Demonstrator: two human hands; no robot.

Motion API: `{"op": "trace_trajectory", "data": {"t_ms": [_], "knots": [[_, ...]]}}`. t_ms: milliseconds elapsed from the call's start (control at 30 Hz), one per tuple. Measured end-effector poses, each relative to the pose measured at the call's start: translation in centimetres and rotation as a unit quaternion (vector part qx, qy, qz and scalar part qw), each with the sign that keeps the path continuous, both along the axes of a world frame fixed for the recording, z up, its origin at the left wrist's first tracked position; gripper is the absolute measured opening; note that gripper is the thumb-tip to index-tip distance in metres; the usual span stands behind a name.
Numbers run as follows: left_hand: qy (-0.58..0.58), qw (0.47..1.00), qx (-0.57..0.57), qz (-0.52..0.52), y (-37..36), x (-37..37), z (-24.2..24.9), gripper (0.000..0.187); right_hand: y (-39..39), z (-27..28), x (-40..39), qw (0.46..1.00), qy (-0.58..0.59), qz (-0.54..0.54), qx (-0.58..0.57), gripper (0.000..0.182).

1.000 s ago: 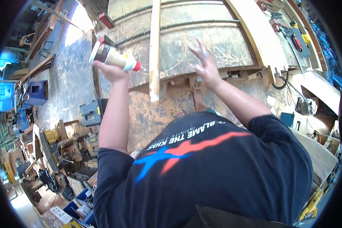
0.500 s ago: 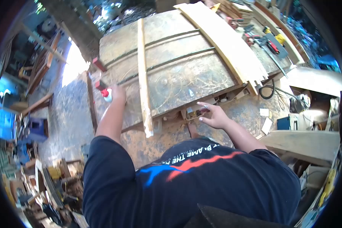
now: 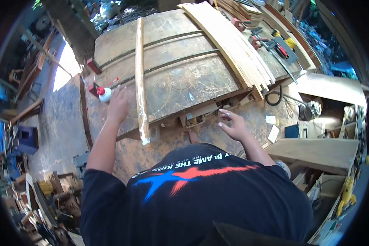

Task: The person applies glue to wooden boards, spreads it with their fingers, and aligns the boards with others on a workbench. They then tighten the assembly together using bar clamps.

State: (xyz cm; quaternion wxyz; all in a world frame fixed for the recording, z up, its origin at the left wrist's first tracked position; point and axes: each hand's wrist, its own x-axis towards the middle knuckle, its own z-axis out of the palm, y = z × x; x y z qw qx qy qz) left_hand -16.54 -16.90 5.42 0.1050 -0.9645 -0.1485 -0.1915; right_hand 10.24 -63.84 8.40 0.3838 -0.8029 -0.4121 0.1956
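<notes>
- Holds out the left hand [image 3: 118, 103], open and holding nothing, just beside the white bottle [image 3: 105, 95] with a red top, on the table [image 3: 176, 84].
- Holds nothing in the right hand [image 3: 234, 126], fingers a bit bent, near the table's front edge.
- Shows white smears on the long wood strip [image 3: 140, 67], between both hands.

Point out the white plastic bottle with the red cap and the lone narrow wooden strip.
White plastic bottle [image 3: 105, 96], head view: on its white body.
Lone narrow wooden strip [image 3: 140, 78], head view: about midway along its length.
</notes>
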Motion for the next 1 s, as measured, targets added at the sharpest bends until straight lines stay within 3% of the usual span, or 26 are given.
{"op": "trace_trajectory", "data": {"t_ms": [67,100,133,167,200,233,267,333,400,567,667,800,833,867,933,1000], "knots": [[-0.139,0.957,-0.244,0.075,-2.4,-4.1,0.1,0.035,1.3,-0.5,0.0,1.0,-0.009,0.019,0.005,0.059],[-0.232,0.935,-0.217,0.156,-4.0,-6.4,-2.0,0.041,2.0,-0.8,-0.2,1.0,-0.01,0.025,0.008,0.058],[-0.304,0.842,-0.39,0.215,-4.7,-8.3,-5.1,0.044,3.0,-1.1,-0.5,0.999,-0.005,0.044,0.019,0.058],[-0.366,0.707,-0.543,0.267,-5.3,-10.4,-8.7,0.047,4.2,-1.4,-0.8,0.997,0.0,0.066,0.027,0.058],[-0.415,0.532,-0.669,0.312,-7.6,-12.0,-9.2,0.05,5.3,-1.6,-1.2,0.995,0.008,0.093,0.029,0.058],[-0.398,0.437,-0.737,0.327,-10.3,-13.0,-10.4,0.059,6.4,-1.8,-1.6,0.992,0.01,0.123,0.026,0.057],[-0.382,0.366,-0.803,0.274,-13.8,-13.5,-10.1,0.074,7.9,-1.6,-2.3,0.987,0.016,0.157,0.022,0.056],[-0.374,0.226,-0.875,0.21,-17.7,-13.3,-9.7,0.083,10.9,-0.2,-4.5,0.973,0.023,0.229,-0.032,0.056],[-0.39,0.196,-0.881,0.182,-19.6,-12.0,-9.6,0.084,13.8,0.6,-6.6,0.947,0.022,0.312,-0.077,0.059],[-0.418,0.156,-0.888,0.113,-22.4,-10.7,-8.2,0.093,19.6,1.1,-12.2,0.854,-0.146,0.477,-0.147,0.086],[-0.419,0.141,-0.892,0.089,-23.4,-10.8,-7.8,0.092,21.4,0.0,-14.1,0.819,-0.21,0.514,-0.143,0.087],[-0.433,0.139,-0.886,0.088,-23.6,-10.5,-8.2,0.093,21.7,-3.2,-14.4,0.818,-0.26,0.496,-0.131,0.087],[-0.431,0.14,-0.888,0.082,-23.8,-10.4,-8.2,0.094,21.1,-5.4,-14.1,0.815,-0.275,0.503,-0.084,0.087],[-0.43,0.141,-0.889,0.076,-23.9,-10.6,-8.2,0.094,20.4,-3.3,-14.6,0.778,-0.256,0.567,-0.082,0.083],[-0.43,0.13,-0.89,0.081,-23.9,-10.9,-8.2,0.094,19.4,-4.2,-14.5,0.724,-0.247,0.64,-0.073,0.079],[-0.431,0.107,-0.89,0.106,-24.0,-11.1,-8.2,0.091,19.8,-4.7,-14.5,0.793,-0.205,0.574,-0.007,0.077]]}}
